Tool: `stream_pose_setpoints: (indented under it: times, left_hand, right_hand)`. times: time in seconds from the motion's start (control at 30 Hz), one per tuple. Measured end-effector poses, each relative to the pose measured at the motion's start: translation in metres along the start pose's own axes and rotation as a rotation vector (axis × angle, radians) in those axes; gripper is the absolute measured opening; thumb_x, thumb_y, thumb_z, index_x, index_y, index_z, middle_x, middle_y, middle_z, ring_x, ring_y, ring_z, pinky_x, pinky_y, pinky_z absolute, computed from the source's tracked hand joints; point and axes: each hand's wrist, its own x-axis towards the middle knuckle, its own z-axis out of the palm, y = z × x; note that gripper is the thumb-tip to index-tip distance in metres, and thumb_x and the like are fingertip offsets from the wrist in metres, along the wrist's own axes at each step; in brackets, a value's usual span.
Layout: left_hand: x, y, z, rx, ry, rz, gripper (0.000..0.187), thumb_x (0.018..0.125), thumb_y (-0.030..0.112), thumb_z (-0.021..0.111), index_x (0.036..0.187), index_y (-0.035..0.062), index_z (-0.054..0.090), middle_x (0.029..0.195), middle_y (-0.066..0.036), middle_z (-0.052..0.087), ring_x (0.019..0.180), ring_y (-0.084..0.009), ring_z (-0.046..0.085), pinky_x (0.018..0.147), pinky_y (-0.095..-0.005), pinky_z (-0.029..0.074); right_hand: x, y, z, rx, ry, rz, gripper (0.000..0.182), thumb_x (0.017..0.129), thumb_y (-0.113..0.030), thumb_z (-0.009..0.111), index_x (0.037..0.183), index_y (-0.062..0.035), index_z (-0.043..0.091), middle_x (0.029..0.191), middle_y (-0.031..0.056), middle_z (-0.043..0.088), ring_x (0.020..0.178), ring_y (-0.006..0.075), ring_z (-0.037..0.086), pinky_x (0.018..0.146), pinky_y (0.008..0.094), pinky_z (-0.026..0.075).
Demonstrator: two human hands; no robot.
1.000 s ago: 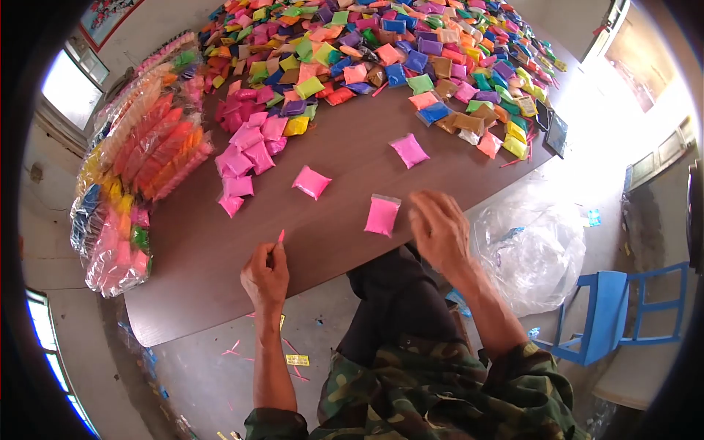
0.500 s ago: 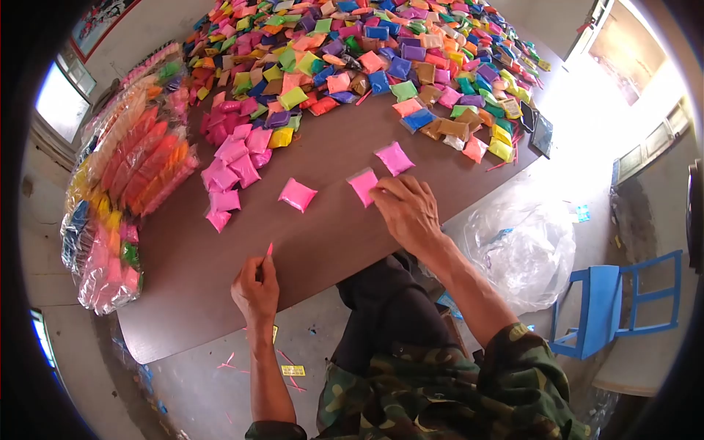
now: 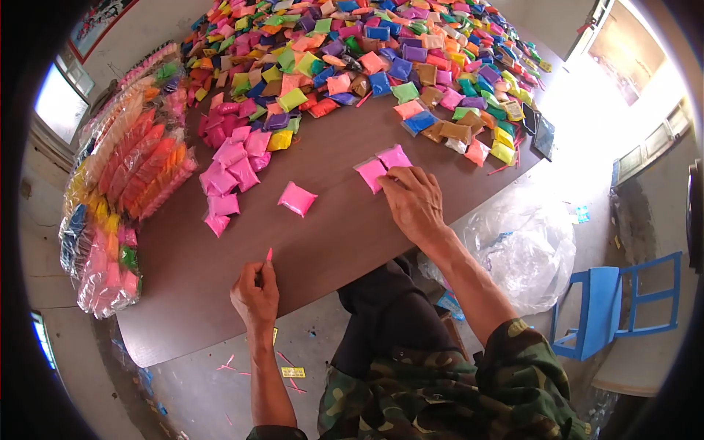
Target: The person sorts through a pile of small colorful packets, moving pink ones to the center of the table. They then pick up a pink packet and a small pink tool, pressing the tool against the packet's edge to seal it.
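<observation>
My left hand (image 3: 254, 293) is closed near the table's front edge. A thin pink stick (image 3: 270, 254) pokes up from between its thumb and finger; the rest is hidden in the fist. Farther right, my right hand (image 3: 414, 205) has its fingertips closed at the lower edge of a small pink packet (image 3: 370, 174). Against that packet's upper right lies a second pink packet (image 3: 394, 156). Between my hands, a lone pink packet (image 3: 298, 199) rests flat on the table. Several more pink packets (image 3: 232, 172) are clustered to the left.
A big heap of coloured packets (image 3: 330, 66) covers the far table (image 3: 220, 279). Clear bags of packets (image 3: 139, 161) line the left edge. A phone (image 3: 543, 137) lies at the right edge. On the floor are a clear plastic bag (image 3: 521, 257) and a blue chair (image 3: 598, 308).
My right hand has shifted slightly up and to the right with the pink packet, which now meets the other pink packet. My left hand stays nearly in place.
</observation>
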Motion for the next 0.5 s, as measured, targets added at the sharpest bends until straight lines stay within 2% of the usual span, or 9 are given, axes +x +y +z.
stream_pose_setpoints:
  times: [0.27, 0.33, 0.37, 0.5]
  left_hand:
    - [0.0, -0.002, 0.0, 0.007, 0.005, 0.036, 0.019, 0.098, 0.01, 0.08, 0.086, 0.0048, 0.067, 0.063, -0.008, 0.057, 0.052, -0.0205, 0.053, 0.054, -0.0369, 0.044]
    - [0.0, -0.002, 0.001, -0.002, 0.006, 0.019, 0.019, 0.1, 0.013, 0.079, 0.087, 0.0032, 0.069, 0.063, -0.006, 0.056, 0.055, -0.015, 0.05, 0.055, -0.0346, 0.042]
    - [0.0, -0.001, 0.001, -0.007, 0.006, 0.013, 0.019, 0.101, 0.014, 0.078, 0.088, 0.0024, 0.07, 0.063, -0.005, 0.056, 0.056, -0.0123, 0.049, 0.055, -0.0335, 0.042]
    - [0.0, -0.001, 0.0, -0.009, 0.019, 0.019, 0.017, 0.101, 0.014, 0.078, 0.089, 0.003, 0.07, 0.063, -0.006, 0.058, 0.056, -0.0137, 0.052, 0.056, -0.0343, 0.044]
  right_hand:
    - [0.003, -0.029, -0.009, 0.087, 0.08, -0.012, 0.028, 0.089, -0.007, 0.076, 0.115, -0.0128, 0.079, 0.119, 0.0041, 0.07, 0.115, 0.0273, 0.067, 0.093, 0.0449, 0.051]
    - [0.0, -0.046, -0.005, 0.176, 0.049, -0.051, 0.031, 0.089, -0.008, 0.076, 0.119, -0.0123, 0.078, 0.121, 0.0043, 0.069, 0.117, 0.0282, 0.067, 0.094, 0.0455, 0.051]
    - [-0.004, -0.055, 0.0, 0.207, -0.031, -0.064, 0.034, 0.09, -0.012, 0.077, 0.123, -0.0118, 0.076, 0.129, 0.0059, 0.067, 0.125, 0.0298, 0.065, 0.097, 0.0459, 0.051]
    - [0.005, -0.091, 0.02, 0.3, -0.061, -0.084, 0.042, 0.091, -0.02, 0.081, 0.132, -0.0139, 0.073, 0.142, 0.0085, 0.063, 0.137, 0.0314, 0.059, 0.105, 0.0482, 0.049]
